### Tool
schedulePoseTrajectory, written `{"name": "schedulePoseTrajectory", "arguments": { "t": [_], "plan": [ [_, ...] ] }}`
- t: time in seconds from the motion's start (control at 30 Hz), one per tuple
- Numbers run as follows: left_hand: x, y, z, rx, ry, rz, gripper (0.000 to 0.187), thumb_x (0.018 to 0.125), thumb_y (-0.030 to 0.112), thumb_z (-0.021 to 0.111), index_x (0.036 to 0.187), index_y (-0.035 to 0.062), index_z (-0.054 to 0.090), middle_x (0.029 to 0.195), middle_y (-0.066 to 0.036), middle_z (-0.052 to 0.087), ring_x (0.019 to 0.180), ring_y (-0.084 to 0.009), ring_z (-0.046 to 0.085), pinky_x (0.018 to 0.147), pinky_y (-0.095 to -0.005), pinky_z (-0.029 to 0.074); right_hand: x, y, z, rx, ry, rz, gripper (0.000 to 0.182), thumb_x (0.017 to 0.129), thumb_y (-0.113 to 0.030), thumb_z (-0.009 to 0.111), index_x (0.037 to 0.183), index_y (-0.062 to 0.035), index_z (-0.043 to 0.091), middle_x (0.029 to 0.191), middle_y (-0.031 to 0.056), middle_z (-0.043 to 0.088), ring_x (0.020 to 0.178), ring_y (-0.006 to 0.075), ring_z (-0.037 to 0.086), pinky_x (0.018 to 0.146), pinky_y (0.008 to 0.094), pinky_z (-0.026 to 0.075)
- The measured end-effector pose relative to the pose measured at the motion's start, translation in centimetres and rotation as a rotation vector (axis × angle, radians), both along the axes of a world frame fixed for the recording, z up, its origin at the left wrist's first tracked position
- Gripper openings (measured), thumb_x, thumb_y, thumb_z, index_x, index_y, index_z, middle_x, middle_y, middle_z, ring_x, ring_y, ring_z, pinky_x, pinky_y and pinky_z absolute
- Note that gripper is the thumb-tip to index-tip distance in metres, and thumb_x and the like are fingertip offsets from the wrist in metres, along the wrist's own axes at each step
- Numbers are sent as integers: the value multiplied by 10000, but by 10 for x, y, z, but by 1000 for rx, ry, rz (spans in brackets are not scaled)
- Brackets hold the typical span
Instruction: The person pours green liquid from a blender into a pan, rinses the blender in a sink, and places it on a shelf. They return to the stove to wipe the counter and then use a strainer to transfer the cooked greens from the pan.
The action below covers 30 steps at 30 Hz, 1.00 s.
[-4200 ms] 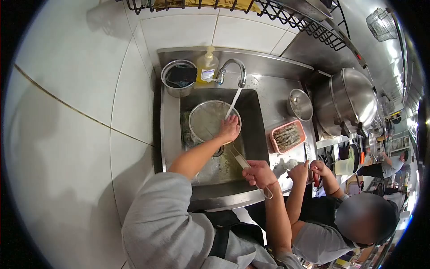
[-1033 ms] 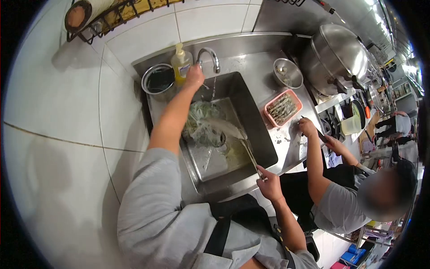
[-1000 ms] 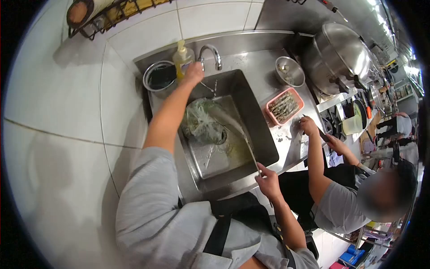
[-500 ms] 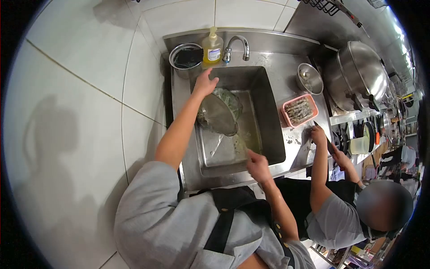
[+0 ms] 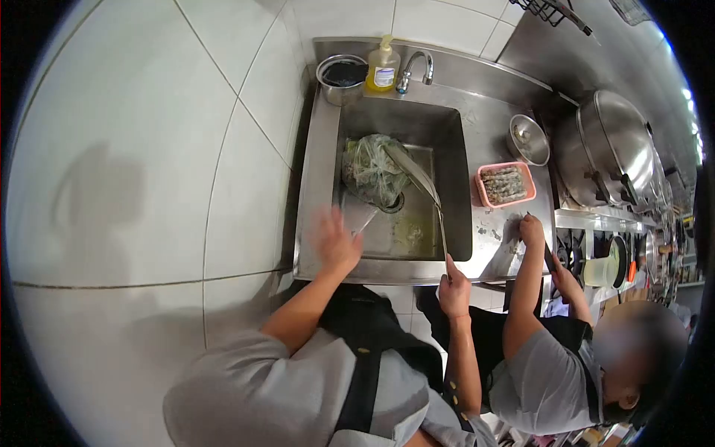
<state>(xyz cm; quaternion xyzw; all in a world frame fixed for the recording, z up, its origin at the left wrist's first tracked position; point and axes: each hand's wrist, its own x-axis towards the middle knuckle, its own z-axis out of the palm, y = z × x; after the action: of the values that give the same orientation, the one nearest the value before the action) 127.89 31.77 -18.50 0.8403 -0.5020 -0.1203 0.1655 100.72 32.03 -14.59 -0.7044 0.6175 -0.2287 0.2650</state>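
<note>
My right hand is closed around the long thin handle of a strainer. Its round head is turned nearly edge-on above the sink. On the sink floor, beside the strainer head, lies a clear plastic bag with something greenish inside, partly over the drain. My left hand is over the sink's near left edge, blurred by motion, with its fingers apart and nothing in it.
A soap bottle, a metal pot with something black inside and a faucet line the back. To the right are a pink basket of shrimp, a steel bowl, a large lidded pot and a co-worker holding a knife.
The strainer head has lifted and tipped from facing up to edge-on, uncovering the bag. My left hand has come back from the far left of the sink toward me. The camera view has shifted.
</note>
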Motion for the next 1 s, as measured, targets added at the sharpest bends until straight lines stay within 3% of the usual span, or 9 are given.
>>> {"name": "schedulePoseTrajectory", "arguments": {
  "t": [0.17, 0.4, 0.43, 0.5, 0.57, 0.67, 0.8, 0.87, 1.0],
  "plan": [
    [40, 25, -26, 173, -221, 128, 861, 783, 422, 550, 1386, -58, 168, 1478, -212, 50, 1362, -392, 5, 1036, -602, 116, -4, 14, 20, 44, -126, -18, 456, 748, 49, 526, 1199, -15, 529, 694, 199, 538, 590, 283, 546, 567, 344, 444],
    [122, -259, -48, 128, -354, 78, 778, 782, 262, 543, 1406, -2, 159, 1480, -188, 103, 1347, -426, 67, 1036, -614, 97, 26, 39, 79, 61, -127, -123, 391, 771, 42, 539, 1161, 32, 541, 657, 137, 501, 554, 208, 486, 543, 299, 420],
    [115, -268, -36, 83, -331, -54, 686, 807, 228, 511, 1395, 23, 224, 1475, -190, 126, 1350, -406, 103, 1035, -619, 91, 28, 37, 95, 30, -68, -96, 406, 780, 48, 545, 1184, 18, 540, 695, 68, 523, 584, 84, 465, 542, 219, 404],
    [113, -271, -52, -6, -511, -715, 445, 831, 168, 496, 1270, 103, 472, 1403, -122, 350, 1291, -294, 329, 1039, -552, 202, 36, 29, 129, 41, -70, -111, 367, 777, 53, 547, 1144, 29, 562, 731, 108, 564, 608, 140, 520, 572, 251, 438],
    [99, -272, -74, 306, 288, -781, 335, 868, 178, 512, 1178, 60, 558, 1149, -120, 592, 1040, -233, 569, 910, -318, 426, 40, 29, 132, -105, -137, -102, 442, 784, 13, 566, 1220, -25, 508, 766, 147, 561, 653, 266, 554, 617, 354, 471],
    [139, -283, -204, -259, 890, -570, 279, 867, 116, 541, 1134, 53, 593, 921, -52, 650, 805, -145, 594, 703, -277, 480, 41, 47, 85, 99, -52, -120, 696, 770, -10, 486, 1408, -178, 263, 808, 153, 496, 630, 295, 517, 575, 393, 436],
    [122, -266, -84, 207, 793, -308, 139, 825, 127, 573, 933, 41, 590, 622, 11, 468, 458, -77, 405, 335, -214, 268, 34, 53, 20, 192, 212, -22, 757, 731, 16, 449, 1421, -183, 212, 843, 202, 516, 682, 374, 555, 624, 466, 449],
    [129, -281, -32, 353, 500, -476, 488, 860, 315, 591, 1253, 41, 498, 1258, -131, 518, 1083, -306, 522, 909, -389, 407, 36, 63, 26, 189, 237, -36, 711, 733, 9, 456, 1397, -185, 291, 874, 203, 516, 692, 363, 562, 627, 465, 452],
    [116, -275, 46, 137, 196, -606, 482, 866, 309, 586, 1246, 24, 501, 1216, -116, 547, 999, -263, 556, 793, -323, 463, 33, 101, 59, 162, 205, -158, 705, 753, 1, 440, 1398, -238, 287, 925, 197, 518, 728, 354, 579, 634, 449, 469]
  ]
}}
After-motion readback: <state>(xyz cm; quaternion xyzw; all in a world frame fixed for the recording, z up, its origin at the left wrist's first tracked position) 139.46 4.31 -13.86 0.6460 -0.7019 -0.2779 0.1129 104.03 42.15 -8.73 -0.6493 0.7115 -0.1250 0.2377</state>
